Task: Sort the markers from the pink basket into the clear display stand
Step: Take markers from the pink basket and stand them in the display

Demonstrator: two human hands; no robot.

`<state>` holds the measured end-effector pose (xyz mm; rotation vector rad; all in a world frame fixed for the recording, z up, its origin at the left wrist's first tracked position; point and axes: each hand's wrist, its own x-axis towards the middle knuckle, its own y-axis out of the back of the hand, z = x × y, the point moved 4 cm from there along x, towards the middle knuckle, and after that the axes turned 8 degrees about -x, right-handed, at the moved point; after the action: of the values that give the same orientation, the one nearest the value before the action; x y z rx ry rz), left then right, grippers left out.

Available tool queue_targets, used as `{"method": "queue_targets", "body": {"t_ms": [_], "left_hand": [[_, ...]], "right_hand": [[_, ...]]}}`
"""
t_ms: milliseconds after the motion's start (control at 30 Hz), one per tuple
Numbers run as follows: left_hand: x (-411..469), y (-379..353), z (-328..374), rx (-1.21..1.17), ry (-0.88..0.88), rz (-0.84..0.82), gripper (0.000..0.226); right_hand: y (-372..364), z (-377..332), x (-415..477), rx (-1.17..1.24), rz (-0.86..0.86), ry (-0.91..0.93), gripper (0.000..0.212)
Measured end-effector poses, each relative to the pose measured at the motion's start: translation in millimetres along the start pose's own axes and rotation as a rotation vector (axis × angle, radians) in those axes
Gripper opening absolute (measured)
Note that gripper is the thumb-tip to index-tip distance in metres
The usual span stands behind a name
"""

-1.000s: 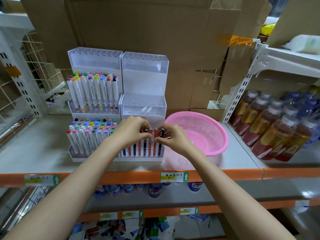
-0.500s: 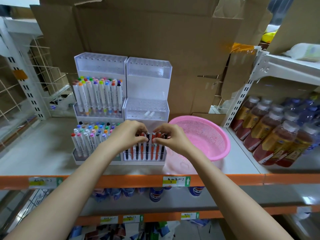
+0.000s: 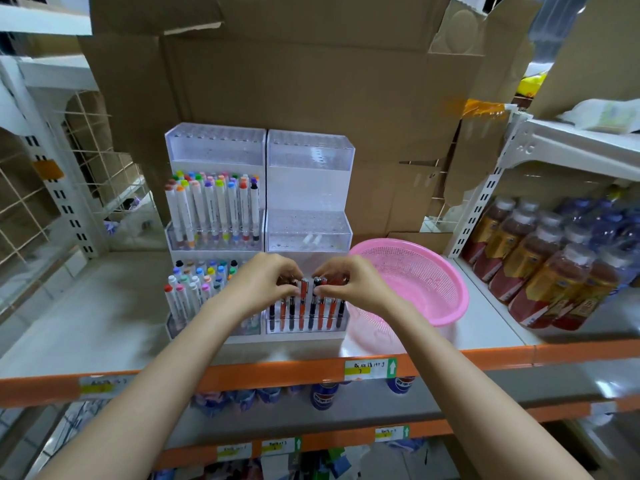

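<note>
Left hand: pinches the orange marker upright; push it straight down into its hole.
Right hand: curled round spare markers over your clear display stand's front row.
Pink basket: just beside the stand.

Shop shelf, pale grey top w/ orange front edge. Price label w/ green arrow on that edge, near centre. Brown cardboard boxes fill the bkgd. At R, rows of brown drink bottles w/ yellow-red labels, bluish bottles behind them. At L, white wire grid beside a slotted upright. Lower shelf: blue containers, tops hidden.
</note>
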<state>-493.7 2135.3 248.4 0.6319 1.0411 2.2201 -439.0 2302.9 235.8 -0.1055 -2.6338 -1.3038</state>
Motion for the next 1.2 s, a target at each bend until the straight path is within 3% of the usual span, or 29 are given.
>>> {"method": "queue_targets", "body": {"t_ms": [300, 467, 700, 900, 1200], "left_hand": [[-5.5, 10.1, -8.2, -0.047, -0.012, -0.005, 0.027], [-8.8, 13.0, -9.9, -0.032, -0.038, -0.017, 0.029], [-12.2, 14.8, -11.6, 0.031, -0.072, 0.006, 0.034], [-15.3, 19.8, -22.9, 0.017, -0.057, 0.015, 0.03], [-20.6, 20.6, -23.4, 0.004, -0.062, 0.041, 0.028]], "right_hand": [[-7.3, -13.9, 5.9, -0.229, -0.01, 0.014, 0.019], [-8.5, -19.7, 4.5, -0.218, -0.014, 0.022, 0.014], [-10.0, -25.2, 6.2, -0.232, -0.02, -0.001, 0.023], [-15.3, -34.9, 12.2, -0.297, -0.021, 0.021, 0.009], [-17.5, -44.9, 12.3, -0.34, -0.026, 0.003, 0.021]]}}
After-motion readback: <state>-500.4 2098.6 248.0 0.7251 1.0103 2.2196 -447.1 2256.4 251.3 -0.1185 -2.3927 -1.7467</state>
